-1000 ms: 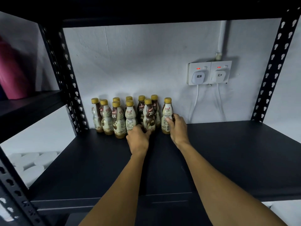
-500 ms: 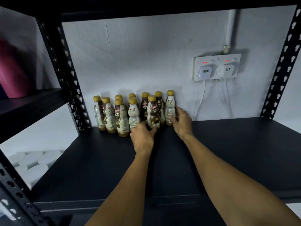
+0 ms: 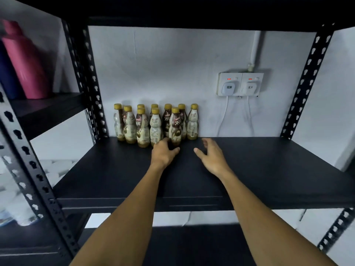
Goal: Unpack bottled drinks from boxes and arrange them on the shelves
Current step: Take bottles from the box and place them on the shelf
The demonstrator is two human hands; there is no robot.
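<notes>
Several small coffee bottles (image 3: 143, 129) with gold caps stand in two rows at the back left of the black shelf (image 3: 269, 169), against the white wall. My left hand (image 3: 163, 153) is at the foot of the front dark-labelled bottle (image 3: 175, 127), fingers and thumb curled round its base, which is hidden. The rightmost bottle (image 3: 192, 123) stands free at the end of the back row. My right hand (image 3: 211, 156) hovers over the shelf a little in front of it, fingers spread and holding nothing.
Two wall sockets with white plugs (image 3: 240, 85) and hanging cables sit right of the bottles. Black perforated uprights (image 3: 305, 83) frame the bay. A pink container (image 3: 25, 60) stands on the neighbouring shelf to the left. White rolls (image 3: 48, 169) lie below left.
My right hand has let go of the rightmost bottle and drawn back from it, opening. My left hand stays at the front bottle. The view has pulled back a little.
</notes>
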